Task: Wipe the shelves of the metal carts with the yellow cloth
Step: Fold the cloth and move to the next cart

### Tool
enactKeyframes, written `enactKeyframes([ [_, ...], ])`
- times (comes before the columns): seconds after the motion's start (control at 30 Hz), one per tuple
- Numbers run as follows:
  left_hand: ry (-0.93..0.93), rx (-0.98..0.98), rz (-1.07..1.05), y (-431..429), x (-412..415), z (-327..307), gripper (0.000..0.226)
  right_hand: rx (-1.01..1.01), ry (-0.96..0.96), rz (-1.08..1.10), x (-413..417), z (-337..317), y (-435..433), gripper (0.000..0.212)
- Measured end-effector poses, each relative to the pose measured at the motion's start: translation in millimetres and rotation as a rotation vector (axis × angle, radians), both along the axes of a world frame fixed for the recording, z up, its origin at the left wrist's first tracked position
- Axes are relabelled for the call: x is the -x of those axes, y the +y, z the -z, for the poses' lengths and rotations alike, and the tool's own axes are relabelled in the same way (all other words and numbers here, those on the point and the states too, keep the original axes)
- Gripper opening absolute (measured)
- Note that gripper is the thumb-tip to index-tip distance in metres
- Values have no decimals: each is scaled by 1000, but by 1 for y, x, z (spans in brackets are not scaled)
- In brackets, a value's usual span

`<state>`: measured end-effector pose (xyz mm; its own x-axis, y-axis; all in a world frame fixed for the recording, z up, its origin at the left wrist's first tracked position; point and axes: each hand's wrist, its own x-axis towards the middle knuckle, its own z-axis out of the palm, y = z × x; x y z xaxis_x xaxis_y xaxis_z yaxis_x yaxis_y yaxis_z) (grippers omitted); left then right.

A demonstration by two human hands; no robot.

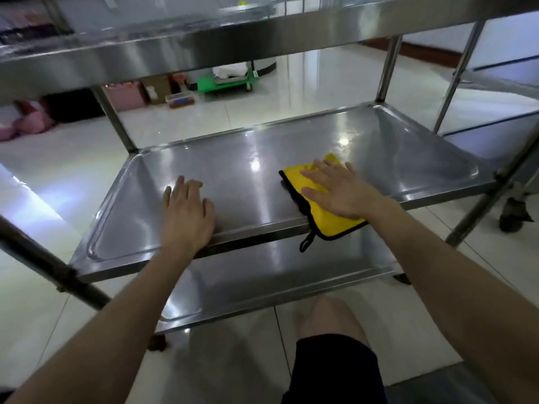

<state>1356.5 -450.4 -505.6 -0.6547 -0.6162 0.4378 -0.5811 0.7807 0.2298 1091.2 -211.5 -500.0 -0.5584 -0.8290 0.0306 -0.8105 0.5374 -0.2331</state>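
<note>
My right hand (338,191) lies flat, fingers spread, pressing the cloth (320,212) onto the middle shelf (239,173) near its front edge; one corner and the black loop (306,242) hang over the lip. My left hand (186,212) rests open on bare steel, steadying the cart. The cloth looks soft, light and limp, so a flat palm should drive it better than a pinch; the polished metal seems slick.
</note>
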Motion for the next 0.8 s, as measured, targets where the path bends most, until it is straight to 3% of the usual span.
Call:
enactKeyframes([
  [0.13, -120, -4, -51, -22, -14, 20, 47, -63, 49, -4, -7, 8, -1, 84],
  [0.23, 9, -85, -36, -23, -14, 31, 55, -66, 70, 31, -23, 10, -12, 91],
  [0.37, 80, -126, -10, -20, -17, 33, 54, -18, 60, -91, -99, 20, -75, 85],
  [0.47, 27, -140, -9, -18, -20, 32, 54, 19, 45, -176, -152, 23, -123, 77],
  [0.6, 373, -269, 12, -15, -31, 20, 37, 20, 21, -171, -152, 24, -132, 71],
  [0.8, 739, 155, -232, -28, -103, 19, 20, -11, 27, -205, -144, 28, -132, 75],
])
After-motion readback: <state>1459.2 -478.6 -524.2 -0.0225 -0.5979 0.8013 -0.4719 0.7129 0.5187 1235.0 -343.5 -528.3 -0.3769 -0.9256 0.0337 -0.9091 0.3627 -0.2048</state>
